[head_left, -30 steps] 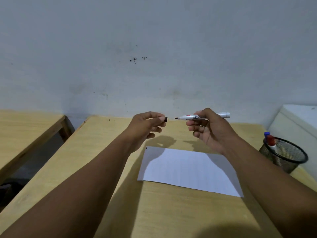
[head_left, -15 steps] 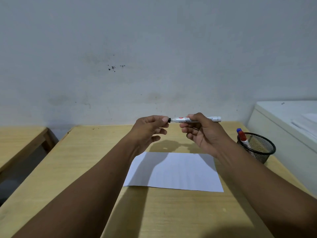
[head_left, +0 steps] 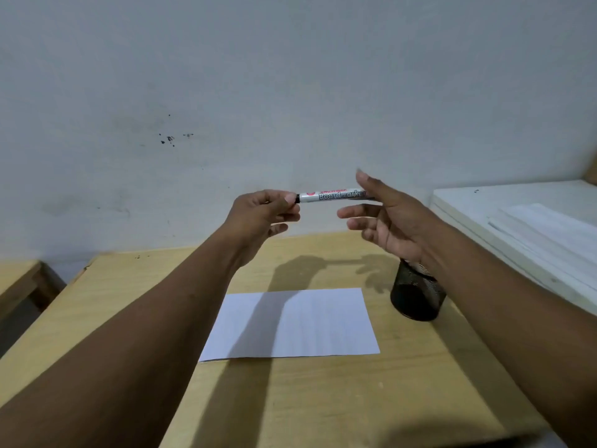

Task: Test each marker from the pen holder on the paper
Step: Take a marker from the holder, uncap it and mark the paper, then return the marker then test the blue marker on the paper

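A white board marker [head_left: 334, 196] with a black cap is held level in the air above the table. My left hand [head_left: 265, 215] pinches its capped left end between thumb and fingers. My right hand [head_left: 384, 218] is at the marker's other end with thumb and fingers spread apart; the marker's right end lies against the crook of the thumb, not gripped. A white sheet of paper [head_left: 290, 321] lies flat on the wooden table [head_left: 323, 399] below the hands. The black mesh pen holder [head_left: 416, 299] stands just right of the paper, its top hidden by my right wrist.
A white cabinet top [head_left: 517, 221] with stacked paper sheets stands at the right, higher than the table. A second wooden table [head_left: 16, 279] sits at the far left across a gap. A grey wall rises right behind the table.
The cap in my left hand went onto the marker's tip. My right hand then loosened and spread its fingers, leaving the marker held by my left hand.
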`<state>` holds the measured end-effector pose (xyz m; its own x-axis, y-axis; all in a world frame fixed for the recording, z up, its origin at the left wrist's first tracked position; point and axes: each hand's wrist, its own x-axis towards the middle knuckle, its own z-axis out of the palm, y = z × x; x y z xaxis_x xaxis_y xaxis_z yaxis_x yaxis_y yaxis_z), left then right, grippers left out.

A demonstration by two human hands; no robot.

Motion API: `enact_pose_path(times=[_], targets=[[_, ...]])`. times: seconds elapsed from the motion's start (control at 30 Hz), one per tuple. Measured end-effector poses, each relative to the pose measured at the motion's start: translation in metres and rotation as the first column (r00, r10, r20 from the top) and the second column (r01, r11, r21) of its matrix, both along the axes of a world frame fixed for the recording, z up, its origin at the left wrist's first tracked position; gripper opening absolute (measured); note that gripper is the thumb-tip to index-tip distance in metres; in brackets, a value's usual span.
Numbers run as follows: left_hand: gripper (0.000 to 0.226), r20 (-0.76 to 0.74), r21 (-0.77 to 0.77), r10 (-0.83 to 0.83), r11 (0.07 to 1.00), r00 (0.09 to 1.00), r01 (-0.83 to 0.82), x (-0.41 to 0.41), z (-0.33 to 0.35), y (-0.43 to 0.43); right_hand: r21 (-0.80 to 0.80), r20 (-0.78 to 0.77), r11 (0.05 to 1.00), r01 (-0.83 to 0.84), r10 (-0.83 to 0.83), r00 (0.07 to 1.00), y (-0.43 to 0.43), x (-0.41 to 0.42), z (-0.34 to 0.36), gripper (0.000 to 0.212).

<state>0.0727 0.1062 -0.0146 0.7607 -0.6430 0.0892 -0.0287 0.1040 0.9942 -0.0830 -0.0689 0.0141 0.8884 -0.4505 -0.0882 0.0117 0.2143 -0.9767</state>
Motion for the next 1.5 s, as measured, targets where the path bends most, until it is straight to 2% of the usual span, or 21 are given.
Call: enact_pose_path(times=[0.03,0.1,0.17,0.23,0.33,0.4,0.53,0.7,0.8,0.93,1.07,1.23,1.4,1.5], targets=[[0.007,0.029,0.004,0.006,1.000,1.000,-0.006,-0.001,0.004,-0.004,-0.067,-0.025,0.997,0.042,-0.044,0.999,-0.013,-0.008,0.007,0.043],[0.006,0.107,0.031,-0.003,1.000,0.994,0.000,-0.006,0.010,-0.014,-0.308,-0.105,0.947,0.088,-0.126,0.986,-0.038,-0.026,0.016,0.035],[0.005,0.189,0.065,-0.026,0.998,0.982,0.014,-0.017,0.016,-0.029,-0.605,-0.183,0.795,0.050,-0.200,0.962,-0.056,-0.041,0.020,0.031],[0.003,0.269,0.102,-0.060,0.994,0.961,0.033,-0.031,0.021,-0.047,-0.810,-0.256,0.582,-0.067,-0.248,0.934,-0.068,-0.051,0.021,0.019],[0.007,0.379,0.156,-0.116,0.986,0.918,0.060,-0.050,0.023,-0.073,-0.903,-0.383,0.326,-0.280,-0.317,0.867,-0.080,-0.061,0.017,0.007],[0.005,0.444,0.198,-0.153,0.978,0.883,0.070,-0.057,0.021,-0.088,-0.901,-0.423,0.259,-0.347,-0.351,0.836,-0.087,-0.066,0.008,0.013],[0.002,0.560,0.302,-0.221,0.952,0.798,0.052,-0.067,0.011,-0.112,-0.891,-0.440,0.279,-0.357,-0.339,0.832,-0.094,-0.074,-0.008,0.018],[0.020,0.652,0.452,-0.351,0.892,0.672,0.027,-0.079,0.003,-0.125,-0.909,-0.382,0.313,-0.276,-0.359,0.852,-0.095,-0.076,-0.014,0.023],[0.035,0.635,0.518,-0.409,0.855,0.656,0.031,-0.079,-0.002,-0.127,-0.905,-0.363,0.354,-0.237,-0.353,0.862,-0.093,-0.076,-0.015,0.023],[0.026,0.628,0.545,-0.426,0.838,0.651,0.022,-0.079,-0.001,-0.128,-0.905,-0.330,0.378,-0.196,-0.332,0.884,-0.089,-0.071,-0.019,0.022],[0.023,0.614,0.512,-0.372,0.859,0.696,0.008,-0.080,0.000,-0.127,-0.906,-0.291,0.395,-0.151,-0.323,0.900,-0.082,-0.066,-0.018,0.021],[0.039,0.598,0.434,-0.266,0.900,0.756,-0.027,-0.084,0.002,-0.124,-0.902,-0.254,0.419,-0.106,-0.313,0.915,-0.076,-0.060,-0.012,0.020],[0.023,0.635,0.269,-0.103,0.958,0.765,-0.095,-0.078,0.026,-0.107,-0.894,-0.196,0.443,-0.062,-0.262,0.945,-0.066,-0.049,-0.001,0.019],[0.012,0.588,0.174,-0.004,0.977,0.809,-0.122,-0.061,0.045,-0.084,-0.873,-0.172,0.484,-0.069,-0.171,0.970,-0.052,-0.032,0.006,0.015]])
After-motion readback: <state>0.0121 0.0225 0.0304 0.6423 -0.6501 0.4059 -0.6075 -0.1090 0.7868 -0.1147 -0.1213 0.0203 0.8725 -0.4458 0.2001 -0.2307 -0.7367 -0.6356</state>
